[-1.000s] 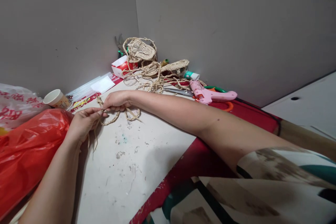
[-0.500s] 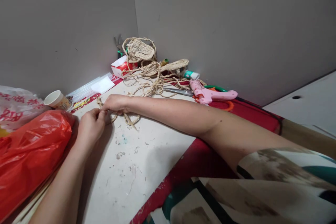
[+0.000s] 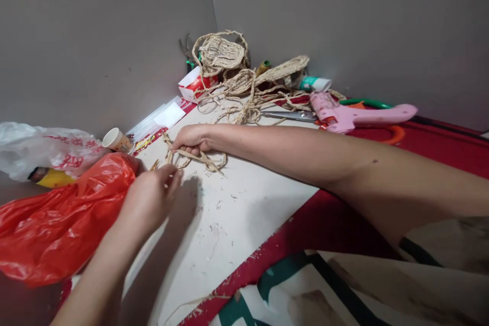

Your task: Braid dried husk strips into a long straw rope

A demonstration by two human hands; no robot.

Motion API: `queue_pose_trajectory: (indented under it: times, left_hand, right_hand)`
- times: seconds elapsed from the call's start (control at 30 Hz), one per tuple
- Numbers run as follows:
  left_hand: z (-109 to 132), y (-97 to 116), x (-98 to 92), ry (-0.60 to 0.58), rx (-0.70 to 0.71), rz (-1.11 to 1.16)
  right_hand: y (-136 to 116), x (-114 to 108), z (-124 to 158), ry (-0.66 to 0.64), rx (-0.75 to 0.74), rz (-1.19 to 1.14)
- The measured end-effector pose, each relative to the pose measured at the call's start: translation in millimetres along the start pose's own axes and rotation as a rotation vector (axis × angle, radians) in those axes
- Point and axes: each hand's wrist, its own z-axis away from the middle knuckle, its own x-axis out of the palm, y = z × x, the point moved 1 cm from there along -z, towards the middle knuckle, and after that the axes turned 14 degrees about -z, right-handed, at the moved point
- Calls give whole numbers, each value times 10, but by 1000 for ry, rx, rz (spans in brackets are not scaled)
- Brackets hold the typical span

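Pinching braided cord (image 3: 208, 160), the right hand (image 3: 190, 138) sits near the left hand (image 3: 148, 198), whose hold is unclear.

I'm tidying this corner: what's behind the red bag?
Behind the red bag are a white bag and a paper cup, with a yellow-and-black item showing between the bags. Anything the red bag covers cannot be seen.

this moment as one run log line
right hand: pinching braided cord | left hand: near cord, grip unclear | red bag: beside left forearm | pink glue gun: beyond right forearm
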Motion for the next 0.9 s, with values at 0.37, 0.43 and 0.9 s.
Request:
queue_pose_trajectory:
  times: [0.37, 0.43, 0.9]
  left_hand:
    - [870, -1016, -22, -269, -369, -259]
    - [898, -1020, 30, -299, -380, -384]
    - [1002, -925, -231, -103, -695, 751]
  right_hand:
    - [-11, 3, -15, -50, 23, 13]
    - [-10, 6, -20, -64, 31, 12]
    - [-3, 16, -44, -83, 32, 105]
